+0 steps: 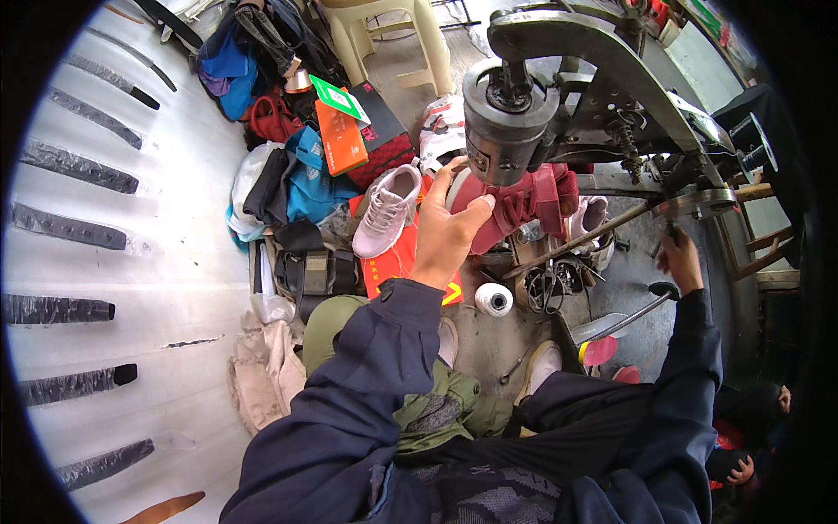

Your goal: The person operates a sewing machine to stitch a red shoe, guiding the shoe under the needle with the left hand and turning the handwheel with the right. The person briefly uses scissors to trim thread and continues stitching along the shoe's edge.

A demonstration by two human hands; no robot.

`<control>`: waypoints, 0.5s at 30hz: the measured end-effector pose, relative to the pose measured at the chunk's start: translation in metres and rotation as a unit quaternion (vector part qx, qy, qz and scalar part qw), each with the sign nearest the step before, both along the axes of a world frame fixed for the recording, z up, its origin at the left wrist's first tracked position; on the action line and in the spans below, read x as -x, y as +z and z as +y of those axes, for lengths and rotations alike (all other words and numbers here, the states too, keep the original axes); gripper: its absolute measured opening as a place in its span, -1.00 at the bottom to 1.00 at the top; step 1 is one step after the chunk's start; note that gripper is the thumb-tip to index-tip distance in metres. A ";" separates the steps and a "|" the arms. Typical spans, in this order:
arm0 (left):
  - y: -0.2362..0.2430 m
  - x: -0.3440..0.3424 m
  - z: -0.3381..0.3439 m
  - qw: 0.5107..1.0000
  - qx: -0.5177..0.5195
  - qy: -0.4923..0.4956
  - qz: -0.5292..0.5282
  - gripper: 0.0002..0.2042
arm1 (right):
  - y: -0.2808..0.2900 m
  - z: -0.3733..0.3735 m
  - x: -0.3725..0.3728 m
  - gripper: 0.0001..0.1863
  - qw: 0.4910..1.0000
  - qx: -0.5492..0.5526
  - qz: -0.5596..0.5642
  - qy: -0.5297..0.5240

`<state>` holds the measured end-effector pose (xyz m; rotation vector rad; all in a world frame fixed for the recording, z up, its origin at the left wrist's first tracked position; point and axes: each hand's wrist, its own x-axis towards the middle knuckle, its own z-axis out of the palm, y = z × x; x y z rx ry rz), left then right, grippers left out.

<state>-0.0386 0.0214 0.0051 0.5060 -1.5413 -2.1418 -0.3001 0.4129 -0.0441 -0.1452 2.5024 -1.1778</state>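
Observation:
My left hand (447, 231) grips a dark red shoe (524, 205) by its toe end, thumb across the front and fingers round the far side. The shoe sits beneath the round dark head (504, 131) of a hand-cranked shoe-stitching machine, which hides part of its upper and any needle. Off to the right, my right hand (683, 260) is closed round the crank handle (672, 229) below the machine's wheel (696, 203). Left of my left hand, a pale pink sneaker (387, 214) rests on a red item. A white thread spool (494, 299) stands on the floor below.
Bags, a blue cloth bag (307, 188) and an orange box (342, 140) are heaped at the left. A cream plastic stool (384, 39) stands behind. Scissors (548, 286) and small tools lie under the machine. Another person's hand (742, 472) shows at the lower right.

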 end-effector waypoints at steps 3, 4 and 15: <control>-0.002 0.003 0.000 1.000 0.005 0.007 0.016 -0.46 | 0.043 -0.032 -0.032 -0.67 0.997 0.000 0.015 0.073; -0.003 0.003 0.000 1.000 0.012 0.012 0.017 -0.46 | 0.058 -0.035 -0.034 -0.67 0.995 0.030 0.053 0.074; -0.002 0.006 -0.002 1.000 -0.004 0.017 0.005 -0.47 | 0.006 0.043 0.049 -0.81 0.979 -0.003 0.181 -0.095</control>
